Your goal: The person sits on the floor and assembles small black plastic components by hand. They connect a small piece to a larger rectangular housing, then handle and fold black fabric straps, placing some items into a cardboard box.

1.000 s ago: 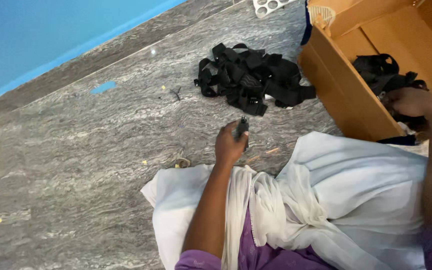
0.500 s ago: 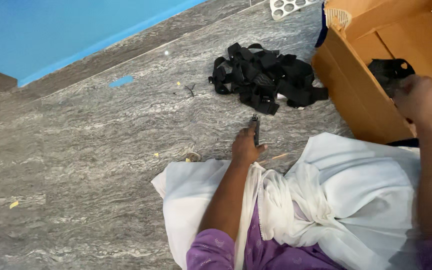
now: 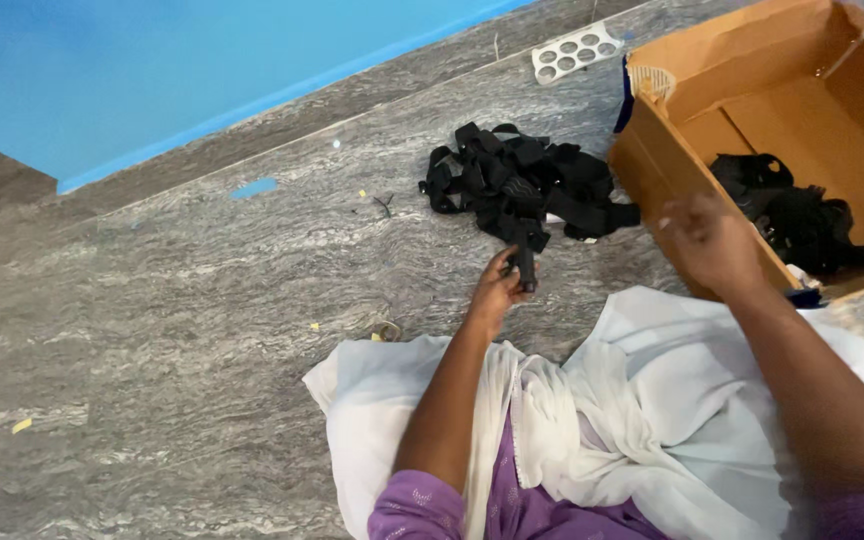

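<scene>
My left hand [image 3: 497, 290] rests low on the grey floor and grips a small black strap piece [image 3: 526, 268] at the near edge of a heap of black straps [image 3: 527, 185]. My right hand [image 3: 712, 240] hovers in front of the near wall of a brown cardboard box [image 3: 682, 170]; it is blurred, fingers loosely curled, and nothing shows in it. Inside the box lies another clump of black straps [image 3: 797, 215]. White cloth [image 3: 652, 420] covers my lap.
A white plastic tray with round holes [image 3: 575, 52] lies on the floor behind the heap. A blue wall [image 3: 152, 70] runs along the far side. Small scraps and a bit of blue tape [image 3: 255, 187] dot the grey stone floor.
My right hand has come out of the box and now hangs in front of its near wall. My left hand stays at the heap's edge with the black piece. The view shifted.
</scene>
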